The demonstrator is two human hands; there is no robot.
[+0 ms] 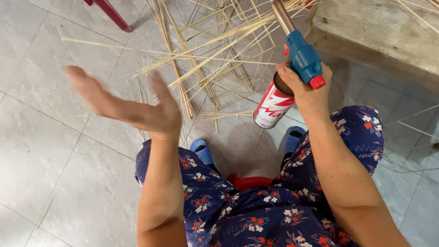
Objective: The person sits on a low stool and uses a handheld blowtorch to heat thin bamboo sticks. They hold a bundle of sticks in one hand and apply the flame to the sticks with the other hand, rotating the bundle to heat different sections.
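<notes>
The person's lap in dark floral cloth [256,215] fills the near edge, over a red stool [249,181]. Above it, the right hand [304,89] is closed around a red-and-white gas canister [270,105] with a blue torch head [302,59], its copper nozzle [283,16] aimed at the bamboo strip frame [206,59] on the floor. No flame shows, so heating looks not yet begun. Left of the canister, the left hand [130,107] hangs spread and empty.
</notes>
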